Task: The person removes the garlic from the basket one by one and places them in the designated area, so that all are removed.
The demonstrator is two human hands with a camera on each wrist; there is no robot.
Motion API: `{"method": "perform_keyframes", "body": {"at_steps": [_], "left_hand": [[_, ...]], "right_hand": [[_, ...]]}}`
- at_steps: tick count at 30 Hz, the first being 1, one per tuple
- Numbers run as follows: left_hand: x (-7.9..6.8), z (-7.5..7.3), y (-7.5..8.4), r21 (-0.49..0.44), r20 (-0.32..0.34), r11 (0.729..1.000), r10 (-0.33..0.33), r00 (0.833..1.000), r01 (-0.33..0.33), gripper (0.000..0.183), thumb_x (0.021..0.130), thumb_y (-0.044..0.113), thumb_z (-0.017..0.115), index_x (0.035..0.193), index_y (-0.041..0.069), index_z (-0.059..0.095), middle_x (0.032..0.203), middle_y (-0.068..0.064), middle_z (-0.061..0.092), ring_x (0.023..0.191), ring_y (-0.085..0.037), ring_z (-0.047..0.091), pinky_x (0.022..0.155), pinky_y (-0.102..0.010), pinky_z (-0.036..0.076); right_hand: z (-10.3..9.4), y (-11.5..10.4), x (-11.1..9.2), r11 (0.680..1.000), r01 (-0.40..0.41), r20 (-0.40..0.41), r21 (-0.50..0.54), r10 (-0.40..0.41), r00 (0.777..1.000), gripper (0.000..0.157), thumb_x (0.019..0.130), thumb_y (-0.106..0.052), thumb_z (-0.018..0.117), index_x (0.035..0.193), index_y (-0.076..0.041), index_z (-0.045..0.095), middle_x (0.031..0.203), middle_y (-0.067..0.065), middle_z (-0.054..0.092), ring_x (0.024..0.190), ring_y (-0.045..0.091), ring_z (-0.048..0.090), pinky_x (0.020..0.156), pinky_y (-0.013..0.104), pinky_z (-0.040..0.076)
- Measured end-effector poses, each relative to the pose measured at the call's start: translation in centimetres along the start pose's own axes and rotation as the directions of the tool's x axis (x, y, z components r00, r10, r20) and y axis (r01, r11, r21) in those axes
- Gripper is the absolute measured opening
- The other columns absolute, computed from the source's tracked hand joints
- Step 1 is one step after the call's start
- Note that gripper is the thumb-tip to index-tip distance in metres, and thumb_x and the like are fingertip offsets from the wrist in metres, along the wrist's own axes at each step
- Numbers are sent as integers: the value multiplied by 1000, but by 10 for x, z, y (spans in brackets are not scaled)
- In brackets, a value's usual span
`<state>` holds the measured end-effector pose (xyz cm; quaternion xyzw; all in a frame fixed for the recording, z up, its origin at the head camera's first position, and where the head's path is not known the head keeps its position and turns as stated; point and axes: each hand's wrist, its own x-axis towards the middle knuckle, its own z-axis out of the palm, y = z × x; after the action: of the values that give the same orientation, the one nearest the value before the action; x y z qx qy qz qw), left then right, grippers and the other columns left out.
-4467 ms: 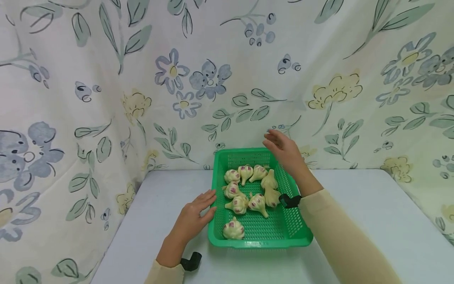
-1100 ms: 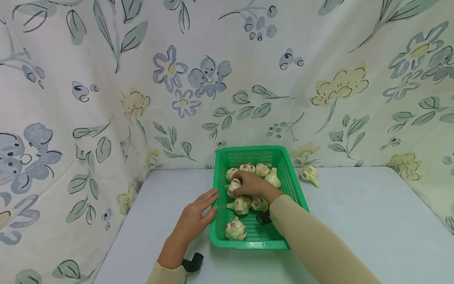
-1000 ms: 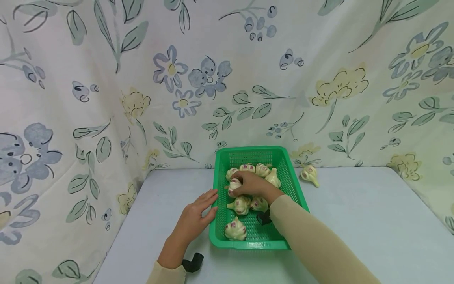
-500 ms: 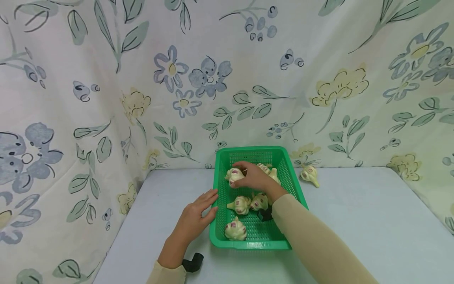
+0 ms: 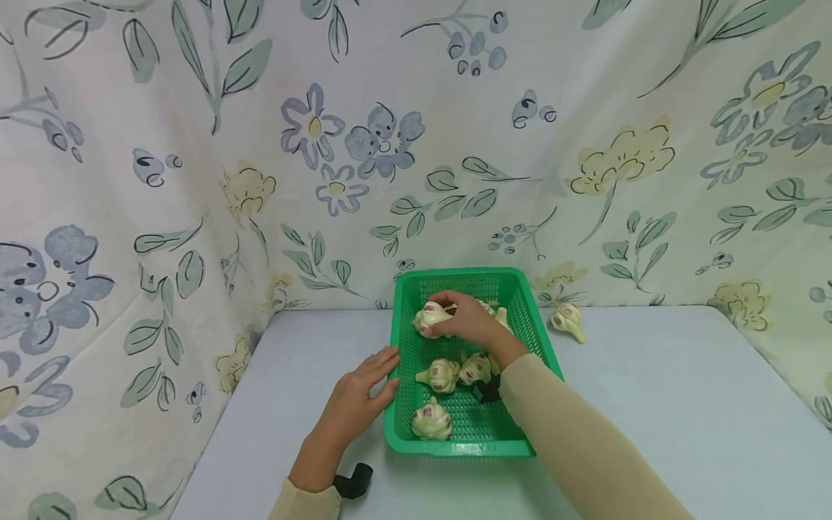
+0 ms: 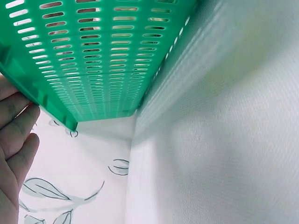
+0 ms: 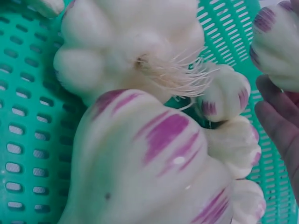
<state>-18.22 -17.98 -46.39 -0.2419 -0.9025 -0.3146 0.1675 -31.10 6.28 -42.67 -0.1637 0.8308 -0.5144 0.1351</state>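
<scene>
My right hand (image 5: 471, 319) grips a garlic bulb (image 5: 429, 318) near the back left of the green plastic basket (image 5: 468, 448). The right wrist view shows the fingers at the right edge against that white-and-purple bulb (image 6: 112, 42).
</scene>
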Motion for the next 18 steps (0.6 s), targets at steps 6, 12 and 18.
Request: {"method": "perform_keyframes", "body": {"at_steps": [6,12,18], "left_hand": [[0,-1,1,-6,2,1000,1,1000,-1,42,94,21,67,134,7,62,146,2,53,135,-21,51,104,-46,49],[0,1,-1,9,-8,1000,9,1000,-9,43,94,21,68,134,7,62,146,2,53,134,-23,52,103,-46,50],[0,1,-2,16,-1,1000,1,1000,-1,42,95,23,66,135,8,62,146,3,53,135,-21,50,104,-44,49]], "right_hand": [[-4,-4,-4,996,3,-11,92,-2,1000,65,82,-28,81,141,-21,54,133,5,58,125,29,51,94,49,52],[-6,0,-1,985,28,-22,171,-25,999,70,84,-26,79,146,-16,48,136,9,55,125,31,51,97,54,50],[-8,0,-2,976,31,-29,216,-25,999,67,84,-24,79,144,-17,51,129,11,58,108,28,58,92,58,51]]}}
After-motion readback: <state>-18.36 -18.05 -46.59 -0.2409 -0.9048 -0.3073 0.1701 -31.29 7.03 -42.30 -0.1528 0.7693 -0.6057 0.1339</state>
